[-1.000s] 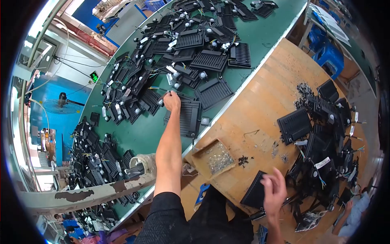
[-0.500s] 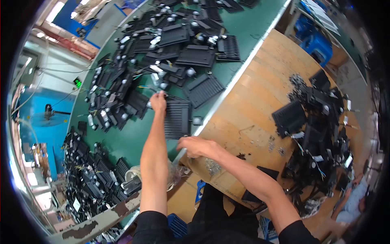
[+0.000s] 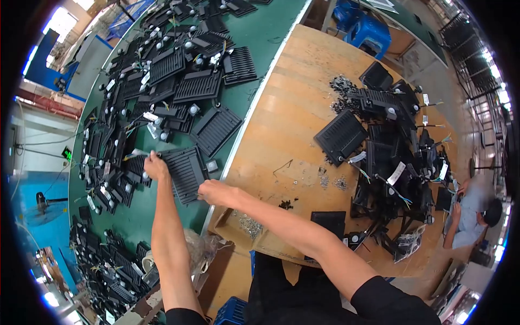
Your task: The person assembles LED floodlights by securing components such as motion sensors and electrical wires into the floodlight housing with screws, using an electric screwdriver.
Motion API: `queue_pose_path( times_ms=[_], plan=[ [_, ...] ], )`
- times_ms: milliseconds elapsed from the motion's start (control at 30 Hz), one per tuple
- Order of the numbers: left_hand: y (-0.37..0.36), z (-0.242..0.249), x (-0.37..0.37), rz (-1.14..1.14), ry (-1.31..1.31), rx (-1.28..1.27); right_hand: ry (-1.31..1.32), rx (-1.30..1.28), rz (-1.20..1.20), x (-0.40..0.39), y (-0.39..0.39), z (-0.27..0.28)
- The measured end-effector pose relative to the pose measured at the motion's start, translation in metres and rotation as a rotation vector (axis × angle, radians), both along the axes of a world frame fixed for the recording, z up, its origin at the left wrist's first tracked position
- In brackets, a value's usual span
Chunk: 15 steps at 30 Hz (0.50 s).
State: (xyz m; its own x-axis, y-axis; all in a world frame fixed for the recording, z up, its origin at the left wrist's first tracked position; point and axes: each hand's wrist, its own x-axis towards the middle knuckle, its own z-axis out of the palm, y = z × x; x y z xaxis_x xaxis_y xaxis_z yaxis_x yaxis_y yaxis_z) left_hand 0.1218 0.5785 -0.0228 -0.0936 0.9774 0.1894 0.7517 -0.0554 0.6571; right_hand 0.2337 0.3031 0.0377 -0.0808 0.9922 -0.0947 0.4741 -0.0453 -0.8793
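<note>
A black finned floodlight housing (image 3: 185, 174) lies on the green bench, ribbed side up, with a small sensor block (image 3: 212, 166) beside its right edge. At its upper left corner, my left hand (image 3: 156, 167) is closed in a pinch on the housing, near a cable with bare wire ends. My right hand (image 3: 215, 192) has curled fingers closed at the housing's lower right corner; the fingertips are partly hidden. Just behind lies another finned housing (image 3: 216, 130).
Many similar housings with white sensor domes are heaped on the green bench (image 3: 265, 59). A wooden table (image 3: 271, 116) adjoins it at the right, bearing a pile of housings (image 3: 387, 146) and loose screws (image 3: 342, 89). A blue stool (image 3: 369, 35) and another person (image 3: 468, 211) are beyond.
The view has swung to the right, so bench and table appear further left. The housing between my hands now sits more tilted, and my right hand is at its lower right corner.
</note>
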Motion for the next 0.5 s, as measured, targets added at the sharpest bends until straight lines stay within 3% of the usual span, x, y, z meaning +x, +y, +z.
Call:
queue_pose_path(
  times_ms=[100,200,333,367,467,500],
  plan=[
    [-0.018,0.030,-0.002,0.177,0.001,0.060,-0.126,0.172,-0.199,-0.005,0.004,0.003],
    [-0.026,0.061,0.006,0.211,0.107,0.131,-0.126,0.249,-0.240,0.005,0.004,0.054],
    [-0.008,0.108,0.027,0.099,0.162,0.204,-0.116,0.396,-0.329,0.027,-0.012,0.153],
    [0.013,0.105,0.023,-0.026,0.226,0.357,-0.164,0.417,-0.384,0.037,-0.027,0.183],
    [-0.001,0.172,0.078,-0.163,0.443,0.487,-0.269,0.546,-0.617,0.079,-0.106,0.249],
    [-0.049,0.220,0.112,-0.310,0.005,0.417,-0.248,0.563,-0.657,0.096,-0.138,0.261]
  ],
)
